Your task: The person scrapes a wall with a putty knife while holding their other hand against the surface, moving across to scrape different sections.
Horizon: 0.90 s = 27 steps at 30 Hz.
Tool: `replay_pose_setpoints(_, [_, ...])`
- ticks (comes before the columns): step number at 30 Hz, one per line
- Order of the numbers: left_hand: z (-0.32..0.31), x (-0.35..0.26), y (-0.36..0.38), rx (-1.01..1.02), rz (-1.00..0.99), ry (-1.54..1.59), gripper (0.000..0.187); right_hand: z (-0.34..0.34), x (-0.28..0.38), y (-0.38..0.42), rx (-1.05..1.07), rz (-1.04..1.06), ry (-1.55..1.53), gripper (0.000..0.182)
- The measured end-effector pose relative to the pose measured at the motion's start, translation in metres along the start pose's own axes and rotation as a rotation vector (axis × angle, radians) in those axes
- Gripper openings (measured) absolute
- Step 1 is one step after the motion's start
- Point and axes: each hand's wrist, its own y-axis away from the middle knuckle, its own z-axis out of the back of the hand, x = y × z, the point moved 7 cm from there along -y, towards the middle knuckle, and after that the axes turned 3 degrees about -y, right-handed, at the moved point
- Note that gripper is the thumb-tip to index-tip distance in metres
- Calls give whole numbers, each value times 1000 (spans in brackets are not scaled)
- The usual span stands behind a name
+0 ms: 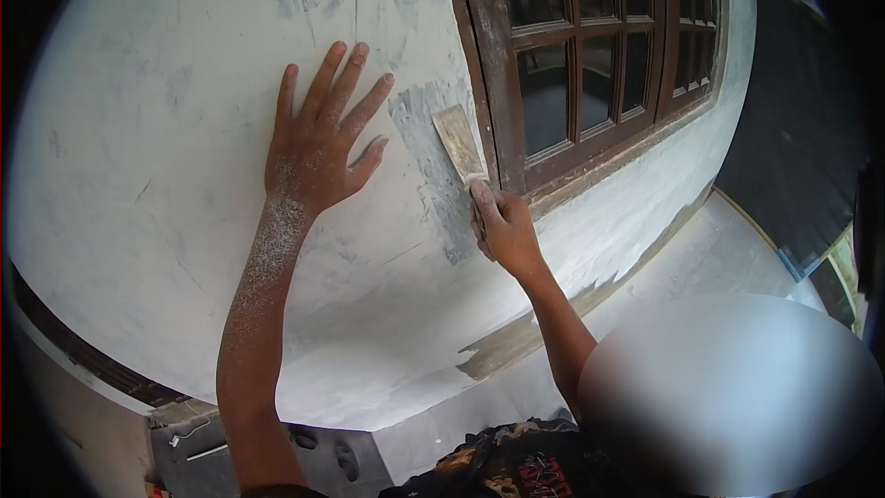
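Observation:
My left hand (318, 143) lies flat on the white wall (184, 175) with its fingers spread; pale dust covers its wrist and forearm. To the right, my right hand (502, 226) is wrapped round the handle of a putty knife (463, 143). The wide, smeared blade points up and lies against or close to the wall, beside the brown window frame. Around the blade runs a grey, scraped-looking patch (433, 175). The handle is mostly hidden by my fingers.
A brown wooden window (590, 46) with dark panes fills the upper right. Beyond it hangs a dark sheet (793, 120). Dark sandals (347, 461) and a white cable (189, 433) lie low on the left. A blurred pale oval (728, 397) covers the lower right.

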Motion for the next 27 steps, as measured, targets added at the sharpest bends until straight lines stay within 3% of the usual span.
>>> replay_pose_setpoints(2, [0, -1, 1, -10, -4, 8, 70, -1, 15, -10, -34, 137, 94, 57])
replay_pose_setpoints(5, [3, 7, -3, -7, -50, -6, 70, -17, 31, -14, -26, 121, -34, 59])
replay_pose_setpoints(12, [3, 6, -2, 7, -49, -5, 71, -13, 10, -1, -10, 58, 23, 59])
replay_pose_setpoints(18, [2, 8, -3, -5, -49, 2, 72, -13, 23, -6, -32, 148, 45, 58])
replay_pose_setpoints(20, [2, 7, -2, 6, -49, -2, 72, -13, 2, 5, -5, 18, 1, 58])
replay_pose_setpoints(27, [3, 7, -3, -13, -66, -7, 71, -23, 32, -13, -20, 106, 4, 57])
